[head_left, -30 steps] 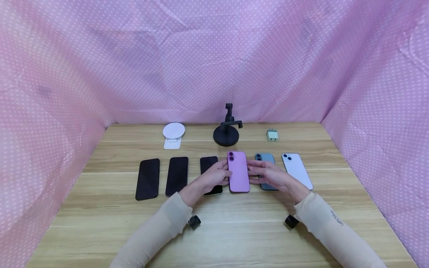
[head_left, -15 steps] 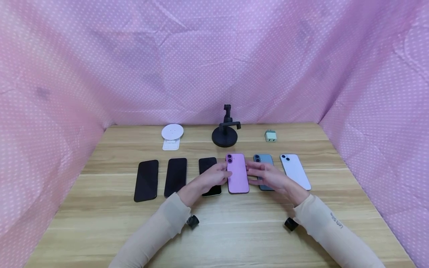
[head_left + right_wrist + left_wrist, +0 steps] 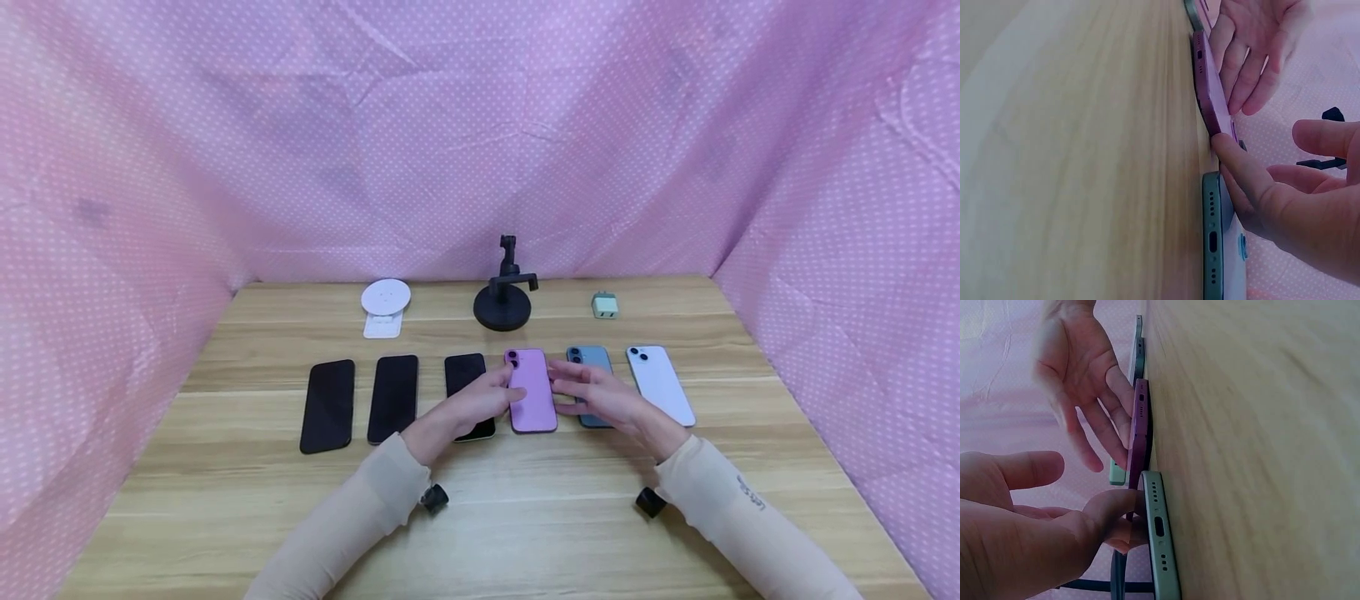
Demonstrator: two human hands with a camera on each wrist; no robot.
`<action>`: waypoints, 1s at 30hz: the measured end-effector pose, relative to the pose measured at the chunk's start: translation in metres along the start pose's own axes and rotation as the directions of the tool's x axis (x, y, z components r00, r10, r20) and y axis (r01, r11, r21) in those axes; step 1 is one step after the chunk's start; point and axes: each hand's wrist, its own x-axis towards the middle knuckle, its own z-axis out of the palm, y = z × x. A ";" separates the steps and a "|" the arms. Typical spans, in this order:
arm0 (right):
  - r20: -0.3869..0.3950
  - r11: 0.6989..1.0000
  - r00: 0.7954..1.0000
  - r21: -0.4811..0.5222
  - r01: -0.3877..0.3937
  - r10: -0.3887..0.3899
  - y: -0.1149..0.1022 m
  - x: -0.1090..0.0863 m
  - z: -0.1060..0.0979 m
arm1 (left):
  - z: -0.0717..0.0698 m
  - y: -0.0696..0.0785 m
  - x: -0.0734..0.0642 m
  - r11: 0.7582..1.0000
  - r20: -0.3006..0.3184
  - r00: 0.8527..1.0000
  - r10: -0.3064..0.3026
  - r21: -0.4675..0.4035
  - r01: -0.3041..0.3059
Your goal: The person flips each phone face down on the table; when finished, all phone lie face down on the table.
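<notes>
A pink phone lies back-up in the middle of the row, its camera lenses toward the far side. My left hand is at its left edge, over a phone with a dark screen and pale green frame; the thumb is raised in the left wrist view, where the fingers reach the edge of the pink phone. Fingers of my right hand are extended to the pink phone's right edge, a fingertip right at it in the right wrist view. That hand partly covers a blue phone.
Two dark-screen phones, one far left and one beside it, continue the row; a white phone ends it at right. Behind stand a white round charging stand, a black phone holder and a green plug adapter.
The pink phone's top end has come slightly nearer me and lower. My left hand has shifted a little right, its thumb and index now overlapping the phone more. The right hand has barely moved.
</notes>
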 end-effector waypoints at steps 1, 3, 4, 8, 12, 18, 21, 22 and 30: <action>-0.006 1.000 1.000 0.000 -0.003 0.003 0.000 -0.001 -0.001 | 0.001 0.000 0.001 1.000 -0.002 1.000 -0.002 0.009 0.002; -0.015 1.000 1.000 -0.001 -0.008 0.008 0.000 -0.003 -0.002 | 0.003 0.001 0.002 1.000 -0.001 1.000 -0.011 0.008 0.011; -0.016 1.000 1.000 -0.002 -0.009 0.008 -0.001 -0.005 -0.002 | 0.003 0.001 0.002 1.000 0.003 1.000 -0.014 0.006 0.014; -0.012 1.000 1.000 -0.006 -0.005 0.005 -0.002 -0.008 -0.004 | 0.004 0.002 0.004 1.000 0.014 1.000 -0.011 0.017 0.011; -0.005 0.999 1.000 -0.039 0.017 -0.017 -0.005 -0.008 -0.003 | -0.001 -0.002 0.000 0.997 0.012 1.000 0.018 0.075 -0.019; -0.006 0.994 0.998 -0.090 0.058 -0.059 -0.011 -0.007 0.004 | -0.022 -0.004 -0.028 0.967 -0.015 0.995 0.101 0.235 -0.095; -0.032 0.989 0.996 -0.130 0.074 -0.079 -0.012 -0.009 0.007 | -0.034 -0.001 -0.042 0.942 -0.021 0.991 0.135 0.314 -0.122; -0.039 0.986 0.995 -0.147 0.081 -0.087 -0.013 -0.009 0.009 | -0.038 -0.001 -0.045 0.932 -0.027 0.989 0.142 0.339 -0.125; -0.050 0.972 0.993 -0.216 0.096 -0.109 -0.016 0.001 0.033 | -0.060 -0.009 -0.070 0.904 -0.123 0.986 0.114 0.425 -0.051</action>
